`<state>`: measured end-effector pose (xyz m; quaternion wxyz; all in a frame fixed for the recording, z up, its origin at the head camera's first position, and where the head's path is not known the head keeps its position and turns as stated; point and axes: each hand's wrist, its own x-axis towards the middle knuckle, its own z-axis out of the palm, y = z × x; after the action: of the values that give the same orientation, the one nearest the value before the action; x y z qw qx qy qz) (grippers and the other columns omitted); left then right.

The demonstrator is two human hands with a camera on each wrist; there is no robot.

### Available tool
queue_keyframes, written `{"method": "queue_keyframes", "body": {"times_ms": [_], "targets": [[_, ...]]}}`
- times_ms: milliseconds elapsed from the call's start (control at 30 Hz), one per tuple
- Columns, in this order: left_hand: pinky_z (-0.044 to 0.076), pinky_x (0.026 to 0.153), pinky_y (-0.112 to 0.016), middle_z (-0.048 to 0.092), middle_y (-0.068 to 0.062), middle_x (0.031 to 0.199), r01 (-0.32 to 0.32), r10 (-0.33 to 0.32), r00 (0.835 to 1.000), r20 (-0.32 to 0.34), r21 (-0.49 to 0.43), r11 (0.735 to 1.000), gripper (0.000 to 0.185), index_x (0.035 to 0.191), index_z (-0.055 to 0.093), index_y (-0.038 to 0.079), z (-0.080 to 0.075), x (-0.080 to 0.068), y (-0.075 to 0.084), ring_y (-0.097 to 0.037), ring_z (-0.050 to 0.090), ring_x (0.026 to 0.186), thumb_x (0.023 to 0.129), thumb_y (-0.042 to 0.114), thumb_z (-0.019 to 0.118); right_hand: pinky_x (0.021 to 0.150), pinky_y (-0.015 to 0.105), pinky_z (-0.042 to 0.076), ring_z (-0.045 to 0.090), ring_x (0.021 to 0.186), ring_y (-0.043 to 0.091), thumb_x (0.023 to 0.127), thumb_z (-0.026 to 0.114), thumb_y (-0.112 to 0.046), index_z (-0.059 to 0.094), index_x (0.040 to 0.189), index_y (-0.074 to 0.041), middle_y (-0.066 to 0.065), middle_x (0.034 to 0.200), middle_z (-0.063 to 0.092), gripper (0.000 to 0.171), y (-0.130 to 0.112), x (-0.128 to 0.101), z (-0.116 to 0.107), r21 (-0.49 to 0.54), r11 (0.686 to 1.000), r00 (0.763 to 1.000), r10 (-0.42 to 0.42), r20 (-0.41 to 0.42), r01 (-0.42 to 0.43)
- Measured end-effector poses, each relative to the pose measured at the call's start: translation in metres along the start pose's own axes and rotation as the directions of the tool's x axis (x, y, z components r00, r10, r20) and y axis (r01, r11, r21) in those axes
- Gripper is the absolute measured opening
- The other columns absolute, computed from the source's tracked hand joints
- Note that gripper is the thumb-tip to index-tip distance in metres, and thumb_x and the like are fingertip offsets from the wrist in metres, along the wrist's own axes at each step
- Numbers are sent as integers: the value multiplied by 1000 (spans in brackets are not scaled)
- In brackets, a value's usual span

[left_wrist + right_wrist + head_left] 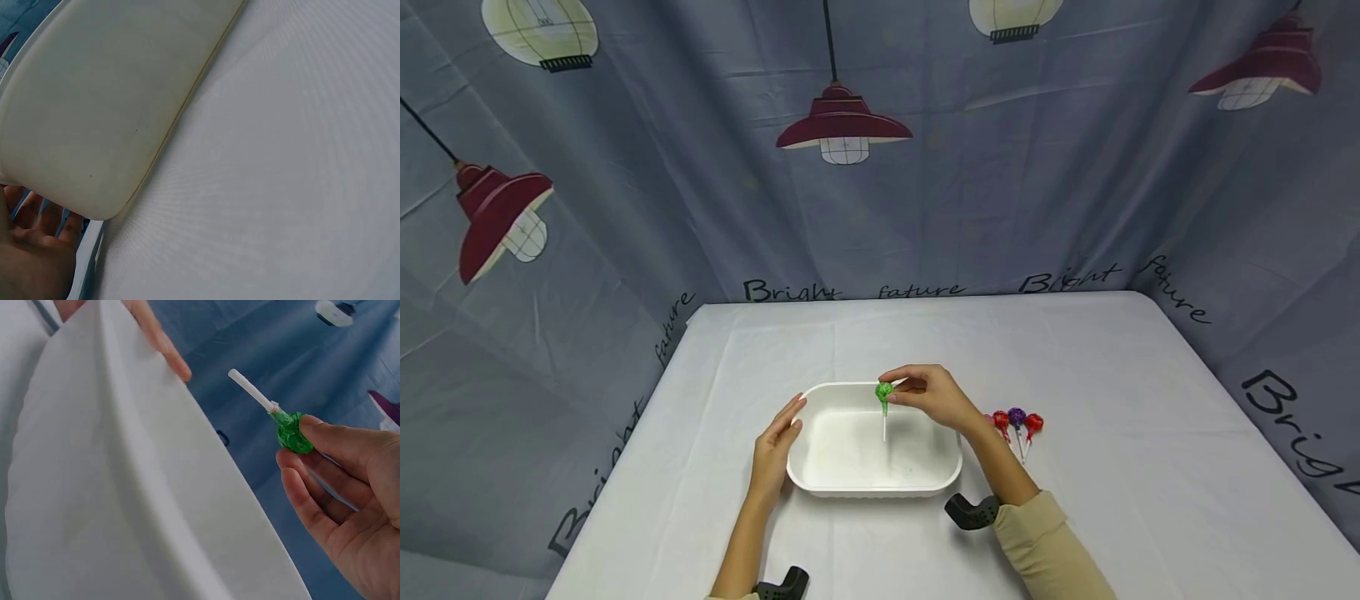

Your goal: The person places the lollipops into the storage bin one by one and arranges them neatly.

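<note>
The white tray (106, 106) fills the upper left of the left wrist view, its smooth outer wall and rounded corner seen from close by. It stands on the counter (294, 187), covered in a pale cloth. At the lower left, the left hand (31, 256) lies beside the tray's corner, its fingers (28, 209) reaching behind the wall.

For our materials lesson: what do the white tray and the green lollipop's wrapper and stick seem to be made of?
White tray: probably matte foam or moulded pulp; dull, thick rounded rim.
Green lollipop: the wrapper looks like crinkled shiny foil or plastic film; the stick is plain white, paper or plastic.
</note>
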<state>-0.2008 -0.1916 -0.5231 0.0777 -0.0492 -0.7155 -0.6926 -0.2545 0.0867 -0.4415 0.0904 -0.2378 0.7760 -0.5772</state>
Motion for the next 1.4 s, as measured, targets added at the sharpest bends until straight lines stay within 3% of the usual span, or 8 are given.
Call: {"method": "queue_keyframes", "body": {"times_ms": [167,400,633,933,1233,1400], "targets": [[21,107,-17,41,1,141,-4,4,1000,1,-3,1000,35,130,53,8,-1,1,1,-11,28,133,96,17,51,72,27,55,63,87,19,82,69,-9,67,109,-5,9,102,66,27,0,13,15,-21,1000,1000,-5,21,5],[23,106,-14,41,-3,141,32,-32,999,6,-27,999,34,130,52,4,1,-1,14,-14,28,134,96,7,48,69,26,55,65,83,19,80,71,-9,68,106,-3,10,100,67,27,-4,24,36,-45,999,1000,-14,28,15],[23,104,-12,37,-6,144,53,-53,998,19,13,999,36,132,49,1,3,-6,28,-16,26,135,97,9,46,65,24,53,65,77,13,79,73,-12,69,104,-6,3,97,68,26,-3,32,59,-113,993,999,32,-8,-32],[25,104,-13,40,-6,142,36,-35,999,16,-20,999,36,131,49,-2,4,-5,26,-16,28,134,96,4,46,62,23,52,64,73,13,77,75,-11,71,99,-8,4,96,68,23,1,43,82,-167,983,997,75,-16,-76],[24,105,-13,38,-9,143,21,-21,999,27,-9,1000,36,131,48,-3,2,-3,27,-21,26,135,96,5,46,62,18,51,64,73,18,74,76,-9,71,97,-4,6,93,69,24,8,51,96,-227,973,999,30,14,-26],[24,105,-13,38,-2,143,39,-38,999,33,-24,999,36,132,51,6,-1,-2,12,-15,26,135,96,13,49,61,16,50,64,71,14,73,77,-6,70,95,-3,7,91,69,23,13,50,100,-260,966,999,19,33,-10]]}}
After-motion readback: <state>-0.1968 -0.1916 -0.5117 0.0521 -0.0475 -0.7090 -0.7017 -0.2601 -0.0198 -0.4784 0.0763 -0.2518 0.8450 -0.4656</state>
